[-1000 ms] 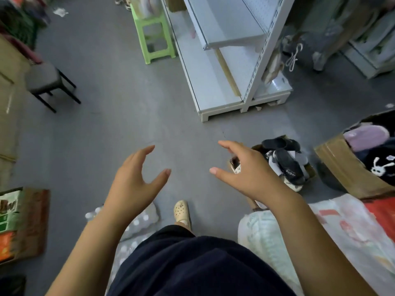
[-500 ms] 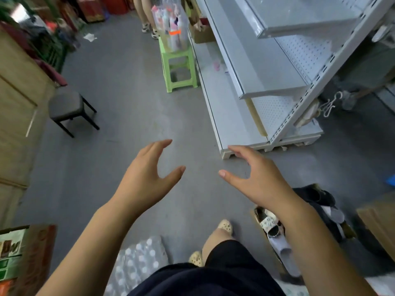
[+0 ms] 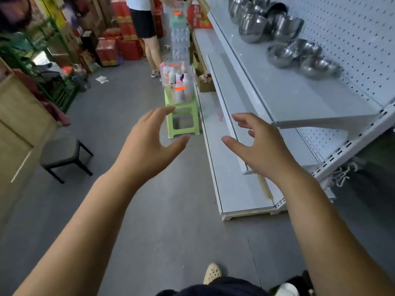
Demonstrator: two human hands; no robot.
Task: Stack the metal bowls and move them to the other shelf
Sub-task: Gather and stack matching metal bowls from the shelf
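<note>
Two hands hang in the air in front of the person, and neither one holds anything. The left hand [image 3: 149,137] and the right hand [image 3: 260,146] face each other with a gap between them. The fingers are spread and gently bent, and the thumbs point inward. I read this shape as a preparation: the palms are set as if to take a round thing from two sides. Between them I see only the floor and the edge of the white rack.

The metal bowls [image 3: 282,55] are at about one to two o'clock from the person. They sit on the upper shelf [image 3: 299,99] of the rack, close to the perforated back panel [image 3: 352,39]. They lie loose, several tilted and leaning on each other. The exact count I cannot tell. They are well apart from both hands, so in my judgement the stacking is not yet begun. A lower shelf [image 3: 222,82] runs under them, but I cannot say which shelf is the goal.

At twelve o'clock a green stool [image 3: 183,122] carries clear plastic boxes, and beyond it another person [image 3: 145,28] stands. At nine o'clock there is a dark stool [image 3: 62,152].
</note>
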